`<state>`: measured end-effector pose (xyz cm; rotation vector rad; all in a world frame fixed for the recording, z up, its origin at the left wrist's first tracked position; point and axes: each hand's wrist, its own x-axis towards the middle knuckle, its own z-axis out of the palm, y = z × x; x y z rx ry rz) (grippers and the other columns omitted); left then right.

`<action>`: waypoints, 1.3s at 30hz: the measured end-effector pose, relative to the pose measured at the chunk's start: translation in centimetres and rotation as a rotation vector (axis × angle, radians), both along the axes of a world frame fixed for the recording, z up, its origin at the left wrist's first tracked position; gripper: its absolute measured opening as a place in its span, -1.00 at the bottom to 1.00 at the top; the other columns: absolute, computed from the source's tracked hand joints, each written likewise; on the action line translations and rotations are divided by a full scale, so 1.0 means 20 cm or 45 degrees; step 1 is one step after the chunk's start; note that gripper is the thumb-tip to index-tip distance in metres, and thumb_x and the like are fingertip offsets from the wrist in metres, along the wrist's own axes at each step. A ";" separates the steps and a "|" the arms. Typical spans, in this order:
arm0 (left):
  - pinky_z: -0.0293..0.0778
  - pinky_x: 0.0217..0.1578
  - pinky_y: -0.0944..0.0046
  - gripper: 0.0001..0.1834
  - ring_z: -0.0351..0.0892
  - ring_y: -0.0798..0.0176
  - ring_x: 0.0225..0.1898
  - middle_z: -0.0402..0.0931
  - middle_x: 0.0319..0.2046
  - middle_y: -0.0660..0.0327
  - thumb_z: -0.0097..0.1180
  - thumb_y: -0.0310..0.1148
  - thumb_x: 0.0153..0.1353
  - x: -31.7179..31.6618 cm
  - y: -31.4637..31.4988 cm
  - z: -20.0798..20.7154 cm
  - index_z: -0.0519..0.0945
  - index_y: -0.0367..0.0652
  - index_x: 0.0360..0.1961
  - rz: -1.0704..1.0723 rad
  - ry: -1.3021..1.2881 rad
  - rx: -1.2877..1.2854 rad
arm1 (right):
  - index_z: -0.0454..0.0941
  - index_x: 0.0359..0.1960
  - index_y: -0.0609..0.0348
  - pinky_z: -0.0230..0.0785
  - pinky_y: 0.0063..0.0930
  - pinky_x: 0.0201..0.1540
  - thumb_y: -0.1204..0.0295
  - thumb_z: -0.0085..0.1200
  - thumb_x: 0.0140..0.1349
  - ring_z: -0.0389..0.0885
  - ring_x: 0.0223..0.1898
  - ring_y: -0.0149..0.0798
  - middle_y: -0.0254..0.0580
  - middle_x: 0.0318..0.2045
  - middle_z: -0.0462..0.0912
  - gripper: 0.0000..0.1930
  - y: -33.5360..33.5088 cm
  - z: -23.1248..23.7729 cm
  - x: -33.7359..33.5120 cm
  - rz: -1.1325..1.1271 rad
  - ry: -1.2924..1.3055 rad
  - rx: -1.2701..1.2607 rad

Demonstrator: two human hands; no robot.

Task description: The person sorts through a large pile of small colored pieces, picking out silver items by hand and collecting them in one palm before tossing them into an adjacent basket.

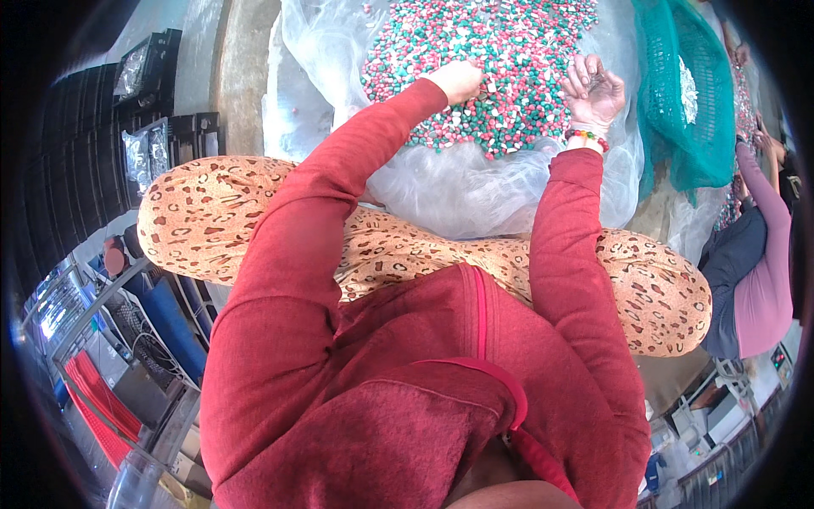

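A broad heap of small red, green and white pellets (509,51) lies on a translucent white plastic sheet (475,191) in front of me. My left hand (459,82) is over the near left of the heap, its fingers closed and pointing down at the pellets; what they pinch, if anything, is hidden. At the heap's right edge, my right hand (596,92) is turned palm up, with its fingers curled inward. Something greyish seems to be in those fingers, too small to name. A beaded bracelet (587,138) circles the right wrist.
A green mesh basket (657,93) with white bits (688,92) in it stands right of the heap. Further right sits another person in a mauve sleeve (767,204). Black crates (80,161) are stacked at the left, some holding clear plastic bags (146,157).
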<state>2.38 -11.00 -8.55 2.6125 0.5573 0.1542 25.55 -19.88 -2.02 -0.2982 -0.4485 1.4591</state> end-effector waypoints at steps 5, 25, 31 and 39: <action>0.38 -0.52 0.37 -0.81 0.44 0.41 -0.51 0.43 -0.55 0.22 -0.03 -0.29 0.06 -0.02 0.21 0.17 0.50 -0.20 -0.48 0.514 -0.194 -1.151 | 0.36 -0.53 0.19 -0.16 -0.70 -0.73 0.24 -0.08 0.20 0.04 -0.78 -0.57 -0.41 -0.71 0.22 -0.72 0.02 0.04 0.01 0.070 -0.331 -0.426; 0.45 -0.31 0.16 -0.60 0.57 0.09 -0.43 0.55 -0.58 0.06 0.20 0.02 -0.15 -0.12 0.22 -0.05 0.62 -0.15 -0.58 0.847 0.359 -0.157 | 0.56 -0.53 0.21 0.05 -0.65 -0.69 0.29 0.19 -0.01 0.24 -0.75 -0.59 -0.51 -0.73 0.42 -0.78 0.04 -0.32 -0.26 -0.048 -1.365 -1.038; 0.45 -0.30 0.15 -0.69 0.56 0.09 -0.40 0.56 -0.51 0.08 0.17 -0.09 -0.13 -0.09 0.27 -0.05 0.62 -0.12 -0.52 0.752 0.342 -0.303 | 0.54 -0.47 0.19 -0.20 -0.73 -0.76 0.35 0.20 0.00 0.06 -0.83 -0.67 -0.62 -0.78 0.27 -0.83 0.04 -0.14 -0.17 -0.106 -0.985 -0.989; -0.04 -0.76 0.54 -0.84 0.07 0.50 -0.62 0.13 -0.62 0.36 -0.11 -0.37 0.01 -0.10 0.37 0.17 0.26 -0.14 -0.64 0.426 -1.067 -2.321 | 0.36 -0.49 0.16 -0.11 -0.65 -0.68 0.37 -0.04 0.19 0.03 -0.74 -0.53 -0.44 -0.72 0.18 -0.84 -0.04 -0.10 0.01 -0.402 0.180 -0.539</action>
